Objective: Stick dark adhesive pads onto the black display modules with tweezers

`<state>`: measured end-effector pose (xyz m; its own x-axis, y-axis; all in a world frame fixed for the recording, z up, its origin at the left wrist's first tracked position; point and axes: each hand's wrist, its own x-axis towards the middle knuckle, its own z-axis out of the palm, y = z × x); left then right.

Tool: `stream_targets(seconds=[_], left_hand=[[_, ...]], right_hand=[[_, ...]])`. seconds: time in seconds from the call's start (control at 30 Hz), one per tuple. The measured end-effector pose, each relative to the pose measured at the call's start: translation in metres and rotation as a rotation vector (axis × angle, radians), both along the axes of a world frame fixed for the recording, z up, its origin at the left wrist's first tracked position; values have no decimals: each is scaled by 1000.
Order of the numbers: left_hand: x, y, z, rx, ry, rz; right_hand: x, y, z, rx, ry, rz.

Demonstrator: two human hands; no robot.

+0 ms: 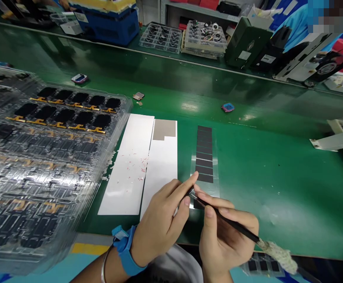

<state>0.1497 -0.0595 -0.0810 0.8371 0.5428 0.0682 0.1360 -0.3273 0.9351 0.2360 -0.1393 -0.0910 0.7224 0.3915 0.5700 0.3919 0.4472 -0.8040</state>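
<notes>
My right hand is closed around a slim black pen-like tool with a metallic tip; its back end is wrapped in pale, rough material. That tip meets the fingers of my left hand, which pinch a small dark piece, mostly hidden. My left index fingertip lies near the lower end of a clear film strip bearing a column of dark rectangles. Another dark rectangle shows partly under my right fingers. Left of the strip lie two long white sheets, one with grey-beige patches at its top.
Stacked clear trays of black screen parts with orange flex cables fill the left. Small watch-like devices lie farther back. Along the rear shelf stand a blue machine, part trays and a green box. A white bar juts in from the right.
</notes>
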Motion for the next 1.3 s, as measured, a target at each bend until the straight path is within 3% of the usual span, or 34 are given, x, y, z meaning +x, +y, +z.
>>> stream_targets(seconds=[0.47, 0.83, 1.3], left_hand=[[-1, 0, -2, 9, -18, -6], [3, 1, 0, 181, 48, 39], [3, 1, -4, 203, 51, 47]], right_hand=[[1, 0, -1, -16, -50, 7], [0, -2, -1, -18, -31, -35], [-2, -3, -2, -37, -46, -2]])
